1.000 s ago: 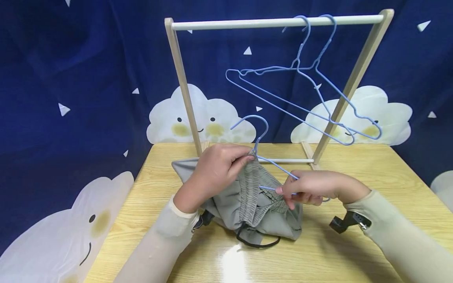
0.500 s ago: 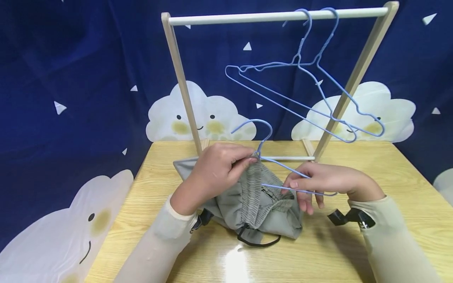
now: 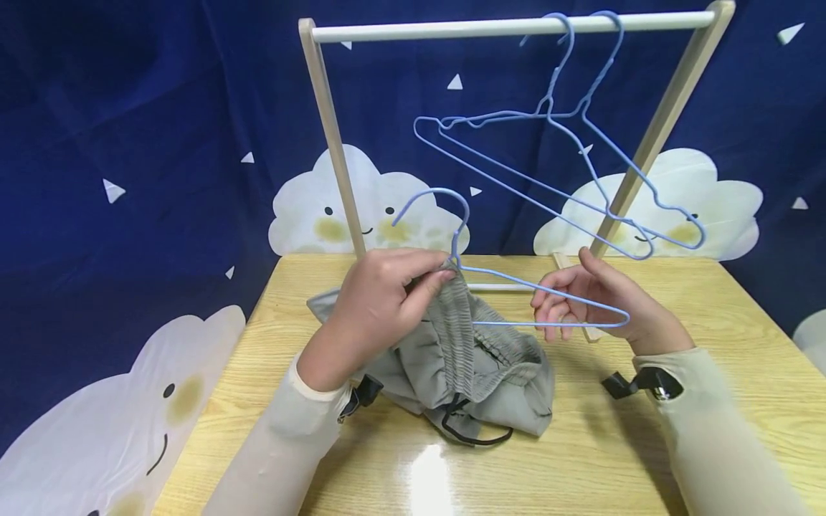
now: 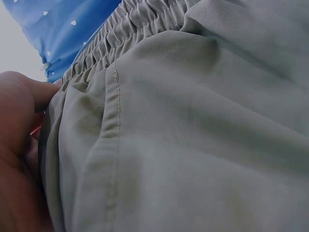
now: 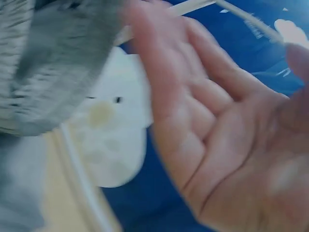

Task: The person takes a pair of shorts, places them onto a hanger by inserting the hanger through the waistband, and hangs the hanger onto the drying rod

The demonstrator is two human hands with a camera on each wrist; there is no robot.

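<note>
My left hand [image 3: 387, 294] pinches the ruffled elastic waistband [image 3: 459, 322] of grey pants [image 3: 422, 376], right beside the neck of a blue wire hanger [image 3: 503, 324]. The hanger's left half is hidden by the waistband and hand, while its right half sticks out bare to the right. Its hook stands up above my fingers. My right hand [image 3: 622, 297] is held behind the bare end, palm showing and fingers relaxed, gripping nothing. In the left wrist view, the pants' side seam and gathered waist [image 4: 145, 24] fill most of the picture.
A wooden clothes rack [image 3: 419, 32] stands at the back of the table [image 3: 568, 473]. Two more blue wire hangers [image 3: 556, 69] hang on the right part of its bar. A black cord loop [image 3: 474, 441] trails from the pants. Behind is a dark blue cloud-patterned curtain [image 3: 161, 86].
My right hand has let go of the hanger's wire and turned palm up, fingers loosened. The hanger has swung a little up and left, more of its right end showing. My left hand keeps its hold.
</note>
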